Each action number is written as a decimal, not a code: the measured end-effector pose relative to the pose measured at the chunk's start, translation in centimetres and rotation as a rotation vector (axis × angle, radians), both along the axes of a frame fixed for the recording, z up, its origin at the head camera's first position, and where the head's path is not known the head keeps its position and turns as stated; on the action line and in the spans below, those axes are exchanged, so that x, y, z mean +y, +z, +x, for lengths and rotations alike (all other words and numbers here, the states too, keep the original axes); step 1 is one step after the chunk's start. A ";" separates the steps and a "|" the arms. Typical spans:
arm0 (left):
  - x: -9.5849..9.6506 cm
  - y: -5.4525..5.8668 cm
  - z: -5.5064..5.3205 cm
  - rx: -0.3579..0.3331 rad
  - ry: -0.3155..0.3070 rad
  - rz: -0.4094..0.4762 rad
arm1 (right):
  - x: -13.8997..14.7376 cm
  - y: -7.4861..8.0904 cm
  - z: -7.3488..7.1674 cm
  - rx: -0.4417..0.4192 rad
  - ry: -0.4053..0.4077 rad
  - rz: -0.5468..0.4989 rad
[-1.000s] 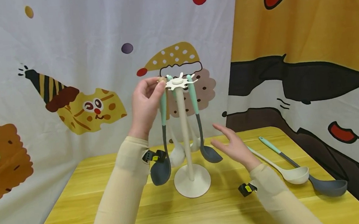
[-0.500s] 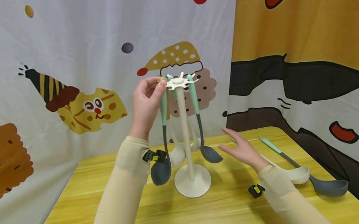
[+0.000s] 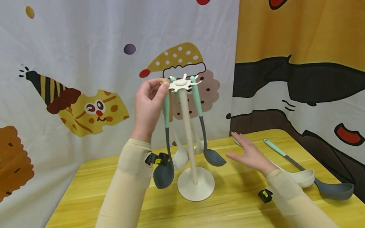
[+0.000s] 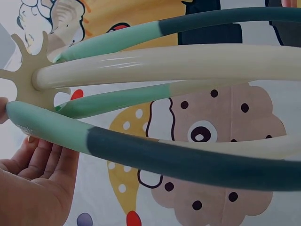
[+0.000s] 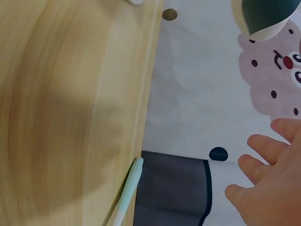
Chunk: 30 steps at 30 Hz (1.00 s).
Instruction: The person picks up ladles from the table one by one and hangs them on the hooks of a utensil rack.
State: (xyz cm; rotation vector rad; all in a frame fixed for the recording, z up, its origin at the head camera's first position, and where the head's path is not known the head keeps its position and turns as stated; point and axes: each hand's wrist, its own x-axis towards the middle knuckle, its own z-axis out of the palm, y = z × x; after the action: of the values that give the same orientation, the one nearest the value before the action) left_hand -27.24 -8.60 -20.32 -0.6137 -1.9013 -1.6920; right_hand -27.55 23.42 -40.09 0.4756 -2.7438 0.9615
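Note:
A cream utensil rack (image 3: 196,190) stands upright on the table, several mint-handled utensils hanging from its top. At its left side my left hand (image 3: 147,108) pinches the upper handle end of a dark grey spoon (image 3: 164,176), right by the rack's arm. The exact hold on the hook is partly hidden; in the left wrist view the fingers (image 4: 44,162) lie behind the mint handle (image 4: 47,125). My right hand (image 3: 253,158) is spread and holds nothing, over the table right of the rack. It partly covers a cream ladle (image 3: 305,178) lying there.
A dark grey ladle (image 3: 336,190) lies at the table's right, beside the cream one. Another dark grey utensil (image 3: 215,157) hangs on the rack's right side, with cream utensils (image 3: 180,159) behind the pole. A printed curtain (image 3: 97,34) hangs behind the wooden table (image 3: 96,205).
My right hand has moved right, away from the rack, and now covers part of the cream ladle's handle. The left hand keeps its place at the rack's top.

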 end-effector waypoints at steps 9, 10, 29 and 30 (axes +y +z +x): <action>0.0 0.0 0.0 -0.001 0.002 -0.001 | 1.0 -1.0 -0.4 0.034 -0.018 0.103; 0.0 0.0 0.0 -0.001 0.001 0.000 | 1.1 -1.1 -0.4 0.033 -0.020 0.110; 0.0 -0.1 -0.1 0.012 -0.004 0.002 | 3.1 -2.1 -1.0 0.030 -0.081 0.247; 0.0 -0.1 -0.1 0.013 -0.004 0.003 | 3.2 -2.2 -1.0 0.025 -0.082 0.247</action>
State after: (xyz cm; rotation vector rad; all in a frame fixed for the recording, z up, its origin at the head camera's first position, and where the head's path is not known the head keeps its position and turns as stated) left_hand -27.31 -8.59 -20.42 -0.6271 -1.8892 -1.6889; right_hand -28.57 26.65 -42.28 0.4065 -2.8479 0.5958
